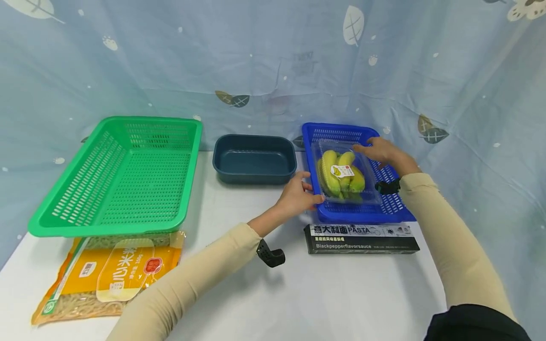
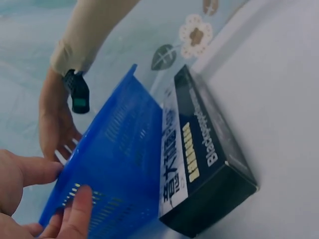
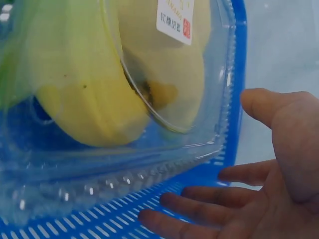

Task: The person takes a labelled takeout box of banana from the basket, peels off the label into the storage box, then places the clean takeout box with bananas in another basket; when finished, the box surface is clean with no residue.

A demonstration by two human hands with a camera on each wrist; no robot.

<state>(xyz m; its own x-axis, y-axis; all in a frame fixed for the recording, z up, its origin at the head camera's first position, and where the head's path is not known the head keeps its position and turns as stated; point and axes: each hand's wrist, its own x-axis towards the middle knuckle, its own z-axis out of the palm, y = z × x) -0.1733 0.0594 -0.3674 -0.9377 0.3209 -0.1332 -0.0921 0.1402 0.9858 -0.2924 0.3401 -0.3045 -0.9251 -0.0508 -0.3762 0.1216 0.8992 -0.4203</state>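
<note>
A blue basket (image 1: 341,218) stands at the right of the table. Inside it lies a clear plastic box of bananas (image 1: 340,173) with a white label. My left hand (image 1: 297,193) grips the basket's left rim; in the left wrist view its thumb (image 2: 42,170) lies at the rim and its fingers (image 2: 79,209) against the outer wall. At the basket's right side is my right hand (image 1: 386,154). The right wrist view shows its fingers (image 3: 199,209) spread beside the banana box, over the basket's slotted side, holding nothing.
A black pasta box (image 1: 362,244) lies just in front of the blue basket. At the left stands a green basket (image 1: 149,189), with an orange noodle packet (image 1: 111,279) partly under its front edge. Between the baskets sits a dark teal tub (image 1: 254,161). A patterned curtain (image 1: 273,61) hangs behind.
</note>
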